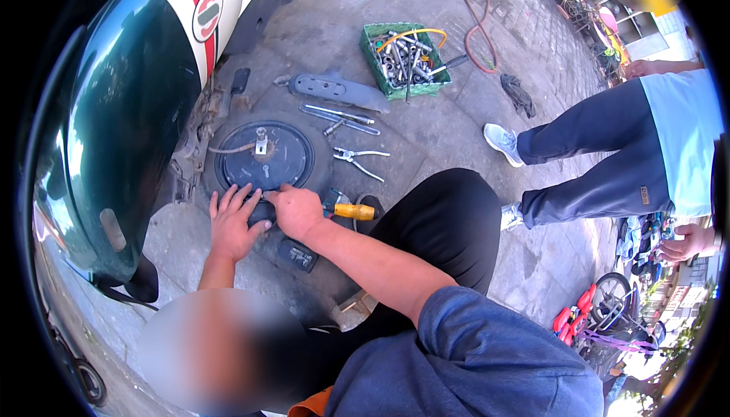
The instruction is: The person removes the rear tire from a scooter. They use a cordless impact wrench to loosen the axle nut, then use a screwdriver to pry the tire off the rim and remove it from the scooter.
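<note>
A wheel with a black round hub [285,143] lies flat on the ground, and a cable runs to the metal fitting [261,141] at its middle. My left hand [234,223] rests at the wheel's near edge with its fingers spread. Right beside it, my right hand [298,212] is closed at the same edge; what its fingers grip, if anything, is hidden. A yellow-handled tool [353,210] lies just right of my right wrist. Below the hands sits a dark block-shaped object [297,255].
A green and white scooter body [122,113] stands at the left. Pliers [351,155], a screwdriver [338,114] and a grey cover [334,90] lie beyond the wheel. A green basket [378,75] holds sockets and tools. A person in dark trousers [593,124] stands at the right.
</note>
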Demonstrator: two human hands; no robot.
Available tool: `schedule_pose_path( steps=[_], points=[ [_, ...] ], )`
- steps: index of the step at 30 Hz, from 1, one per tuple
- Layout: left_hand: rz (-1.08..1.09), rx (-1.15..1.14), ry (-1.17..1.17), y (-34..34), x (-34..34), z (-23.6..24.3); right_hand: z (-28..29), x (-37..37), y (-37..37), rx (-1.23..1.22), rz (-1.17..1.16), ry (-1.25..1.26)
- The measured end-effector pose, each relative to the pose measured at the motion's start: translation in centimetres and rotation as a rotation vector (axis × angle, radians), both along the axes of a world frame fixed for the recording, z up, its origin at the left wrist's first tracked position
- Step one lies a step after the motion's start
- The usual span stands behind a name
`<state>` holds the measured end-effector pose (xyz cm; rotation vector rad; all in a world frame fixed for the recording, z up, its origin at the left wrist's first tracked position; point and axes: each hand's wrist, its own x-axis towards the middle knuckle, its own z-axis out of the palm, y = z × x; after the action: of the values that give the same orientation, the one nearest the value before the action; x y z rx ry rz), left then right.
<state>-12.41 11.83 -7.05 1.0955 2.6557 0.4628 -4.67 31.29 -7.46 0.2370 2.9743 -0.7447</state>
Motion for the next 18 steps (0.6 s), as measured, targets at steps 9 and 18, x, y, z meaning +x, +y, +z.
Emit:
schedule_pose_path(
  steps=[9,18],
  points=[
    [-0.024,0.022,-0.017,-0.21,0.01,0.03,-0.22,0.1,-0.32,0.008,0.002,-0.005],
    [0.019,0.095,-0.059,-0.45,0.23,-0.05,-0.57,-0.08,-0.4,0.001,0.003,-0.019]
  ],
)
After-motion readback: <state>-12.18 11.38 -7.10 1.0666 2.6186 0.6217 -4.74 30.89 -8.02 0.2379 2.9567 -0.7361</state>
